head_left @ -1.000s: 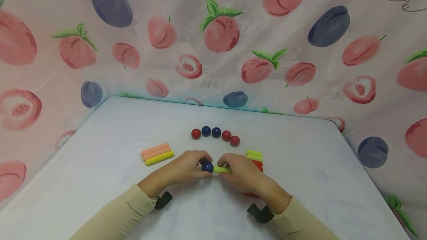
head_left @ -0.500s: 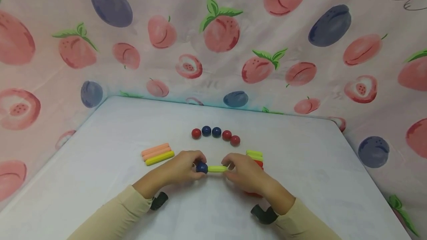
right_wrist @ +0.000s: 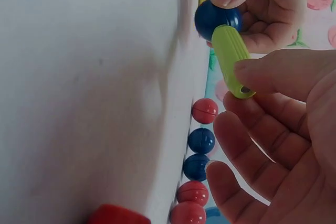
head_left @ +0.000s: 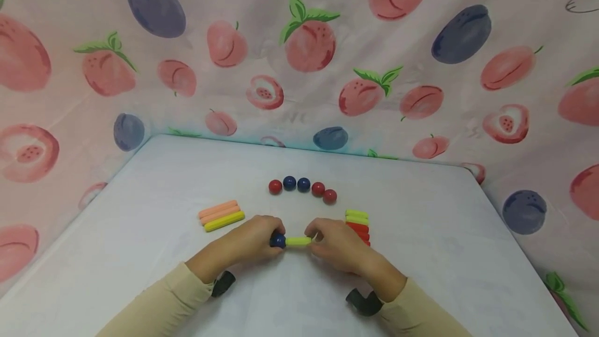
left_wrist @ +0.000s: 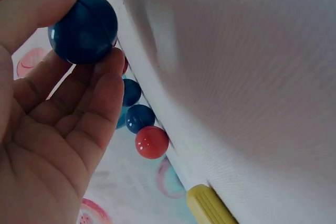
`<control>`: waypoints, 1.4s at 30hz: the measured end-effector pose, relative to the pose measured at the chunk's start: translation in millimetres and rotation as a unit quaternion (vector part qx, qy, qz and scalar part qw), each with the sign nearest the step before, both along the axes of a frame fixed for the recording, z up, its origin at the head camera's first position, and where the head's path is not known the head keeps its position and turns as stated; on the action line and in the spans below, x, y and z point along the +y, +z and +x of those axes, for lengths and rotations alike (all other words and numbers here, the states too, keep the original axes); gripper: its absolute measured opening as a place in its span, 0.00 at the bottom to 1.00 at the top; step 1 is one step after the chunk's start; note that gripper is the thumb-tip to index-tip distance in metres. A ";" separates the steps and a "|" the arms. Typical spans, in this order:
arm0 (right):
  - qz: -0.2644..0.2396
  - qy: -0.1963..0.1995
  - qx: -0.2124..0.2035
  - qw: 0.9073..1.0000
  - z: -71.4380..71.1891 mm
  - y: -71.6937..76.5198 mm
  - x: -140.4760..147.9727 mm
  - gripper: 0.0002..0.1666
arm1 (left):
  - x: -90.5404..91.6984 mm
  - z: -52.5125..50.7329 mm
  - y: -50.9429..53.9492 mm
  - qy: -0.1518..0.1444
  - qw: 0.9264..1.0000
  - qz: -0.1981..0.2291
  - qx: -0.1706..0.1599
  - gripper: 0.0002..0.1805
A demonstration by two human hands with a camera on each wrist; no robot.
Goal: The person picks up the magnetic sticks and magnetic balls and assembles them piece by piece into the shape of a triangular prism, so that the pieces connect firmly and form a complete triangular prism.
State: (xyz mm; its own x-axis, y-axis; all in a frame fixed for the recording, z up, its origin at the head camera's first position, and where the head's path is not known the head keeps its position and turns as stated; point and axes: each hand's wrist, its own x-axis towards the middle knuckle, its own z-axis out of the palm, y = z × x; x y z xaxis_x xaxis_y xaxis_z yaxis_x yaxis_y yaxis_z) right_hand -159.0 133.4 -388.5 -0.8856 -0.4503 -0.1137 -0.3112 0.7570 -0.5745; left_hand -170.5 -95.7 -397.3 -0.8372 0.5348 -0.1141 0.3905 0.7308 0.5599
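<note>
Head view. The left hand (head_left: 257,238) holds the ball (head_left: 277,240). The right hand (head_left: 339,243) pinches the green stick (head_left: 298,241), which extends rightward from the ball. Angled pushing could pivot the stick off its line. On the table (head_left: 421,196), a row of balls (head_left: 303,184) lies beyond the ball; if dropped, the ball could roll and scatter it. Red sticks (head_left: 357,228) lie right of the ball, partly covered by the right hand; a sideways sweep could disturb them.

Left wrist view. Left grip: narrowed around the ball, thumb on one side, fingers opposite. The ball's surface appears smooth and glossy; light pressure or twisting could cause slip. The joint with the stick is not visible here.

Right wrist view. Right grip: narrow, thumb and fingertip pinching the stick near the hole (right_wrist: 245,91) at the end away from the ball. The other end meets the ball; whether it is inserted or merely touching cannot be told. If merely touching, relaxing either grip would probably separate them. Pinching this far from the ball gives leverage: a slight wrist tilt may misalign the joint.
</note>
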 end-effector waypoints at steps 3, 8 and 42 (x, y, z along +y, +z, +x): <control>-0.003 0.004 -0.008 1.000 0.0 -1.7 -2.0 0.16 | -0.8 0.5 -1.6 -0.004 1.000 -0.016 0.003 0.15; -0.001 0.006 -0.013 1.000 0.2 -5.7 -4.6 0.17 | -2.0 1.8 -4.3 -0.009 1.000 -0.012 0.003 0.18; 0.082 -0.083 0.054 0.992 -61.5 15.6 32.0 0.27 | -2.9 -4.0 -8.4 0.033 0.999 0.020 0.026 0.11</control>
